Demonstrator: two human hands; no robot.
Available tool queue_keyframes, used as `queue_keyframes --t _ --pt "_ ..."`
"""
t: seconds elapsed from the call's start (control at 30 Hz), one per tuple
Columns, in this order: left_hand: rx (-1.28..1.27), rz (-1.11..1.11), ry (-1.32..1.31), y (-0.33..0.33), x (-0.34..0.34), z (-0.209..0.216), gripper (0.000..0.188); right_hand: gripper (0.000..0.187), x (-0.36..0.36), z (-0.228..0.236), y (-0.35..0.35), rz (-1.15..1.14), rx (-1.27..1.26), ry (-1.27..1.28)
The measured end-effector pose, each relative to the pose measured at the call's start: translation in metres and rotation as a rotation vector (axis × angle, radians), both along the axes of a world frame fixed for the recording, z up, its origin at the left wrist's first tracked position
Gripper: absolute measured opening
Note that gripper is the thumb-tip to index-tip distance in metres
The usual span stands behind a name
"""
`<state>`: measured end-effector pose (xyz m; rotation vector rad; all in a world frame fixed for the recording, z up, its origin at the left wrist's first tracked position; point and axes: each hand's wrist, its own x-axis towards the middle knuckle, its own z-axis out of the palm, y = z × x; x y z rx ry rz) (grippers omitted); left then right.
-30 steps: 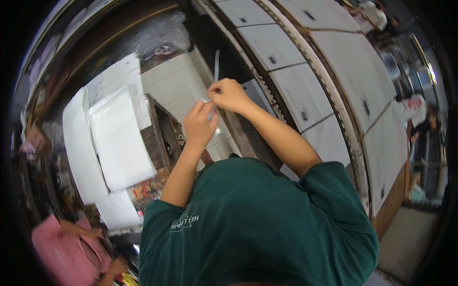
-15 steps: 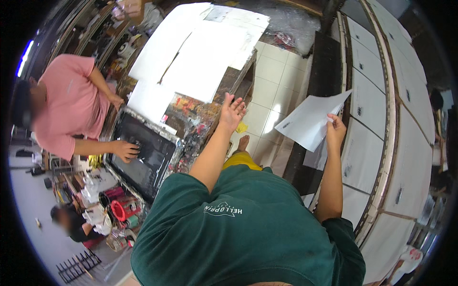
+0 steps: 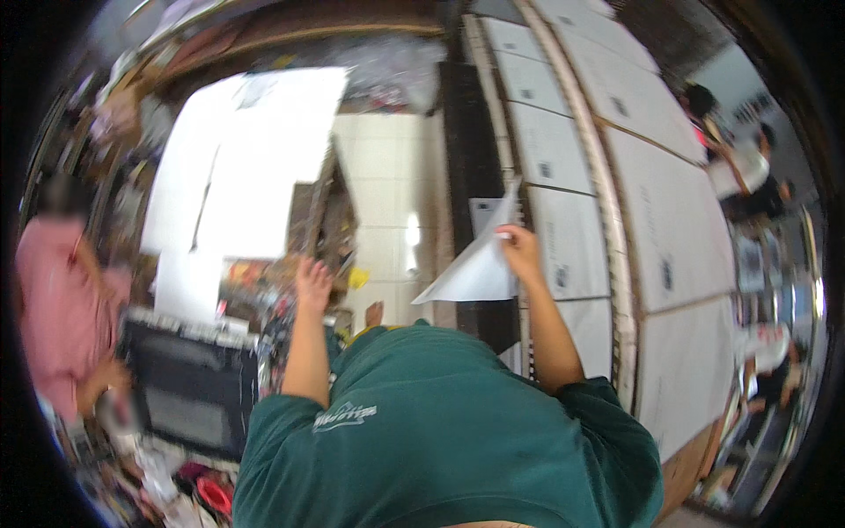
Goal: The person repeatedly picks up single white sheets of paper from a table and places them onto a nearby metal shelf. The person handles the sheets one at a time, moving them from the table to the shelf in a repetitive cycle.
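My right hand [image 3: 521,253] pinches a white sheet of paper [image 3: 475,273] by its right side. The sheet hangs curled in the air, in front of a long dark board [image 3: 471,132]. Part of another pale sheet with a small dark mark [image 3: 485,209] shows behind it on that board. My left hand [image 3: 314,283] is held out by the stained worktable's corner, fingers apart, with nothing in it. Large white sheets [image 3: 242,158] cover much of that worktable. Near my left arm lies a dark framed printing screen [image 3: 185,400].
Rows of white sheets with small dark prints [image 3: 563,229] lie along my right, divided by a raised pale rail [image 3: 607,176]. A co-worker in a pink shirt [image 3: 62,299] stands left of the screen. A tiled floor [image 3: 383,176] separates worktable and board. Other people [image 3: 748,167] are far right.
The view has swung to the right, so the worktable shows farther left. The co-worker's hand has moved from the screen's surface to its left edge. The paper stays in my right hand.
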<state>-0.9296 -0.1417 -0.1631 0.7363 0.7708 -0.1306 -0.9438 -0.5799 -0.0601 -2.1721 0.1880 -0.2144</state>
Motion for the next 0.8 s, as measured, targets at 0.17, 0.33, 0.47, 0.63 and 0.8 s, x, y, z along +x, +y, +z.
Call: queue_keyframes --t 0.17,0.33,0.47,0.63,0.8 --pt "0.044 0.007 -0.004 0.019 0.015 0.003 0.055 0.025 -0.002 0.011 0.009 -0.058 0.05 -0.04" --pt "0.022 -0.005 -0.099 0.011 0.032 0.023 0.056 0.028 -0.004 0.011 0.007 -0.082 -0.002 0.012" --pt "-0.053 0.043 -0.184 0.018 0.03 0.028 0.06 0.033 -0.002 0.013 0.023 -0.017 0.035 -0.016" --pt "-0.132 0.15 -0.26 0.023 0.041 0.03 0.056 0.037 -0.001 0.0 0.023 0.037 0.004 0.002" --pt "-0.185 0.336 -0.349 0.037 0.046 0.034 0.077 0.036 0.004 -0.014 0.013 0.093 0.146 -0.015"
